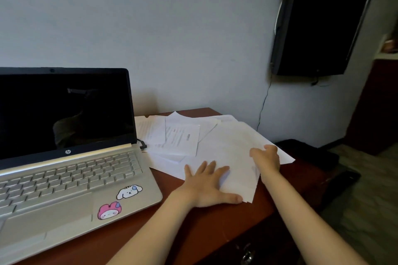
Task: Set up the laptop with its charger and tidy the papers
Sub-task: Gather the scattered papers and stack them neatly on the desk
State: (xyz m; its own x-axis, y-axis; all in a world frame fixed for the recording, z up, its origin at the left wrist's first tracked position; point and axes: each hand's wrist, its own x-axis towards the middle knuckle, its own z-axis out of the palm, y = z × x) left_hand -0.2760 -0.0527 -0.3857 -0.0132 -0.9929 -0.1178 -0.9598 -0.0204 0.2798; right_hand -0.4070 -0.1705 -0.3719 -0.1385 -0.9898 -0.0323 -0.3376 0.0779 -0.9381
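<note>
The papers [224,142] lie in a loose, overlapping spread on the table [215,228], just right of the open laptop [71,178]. A dark plug [142,145] sits at the laptop's right rear corner.

The left hand [206,185] presses flat on the near sheets, fingers [210,166] spread. The right hand [266,160] rests near the spread's right edge with its fingers [271,148] bent; I cannot tell whether it pinches a sheet.

The sheets look thin, light and limp, likely to slide over each other (and to crease if grabbed mid-page). They are best gathered by sweeping inward, then held at the stack's edges.

No tray or folder shows. A knob [247,255] below the table front suggests a drawer, its contents hidden.
</note>
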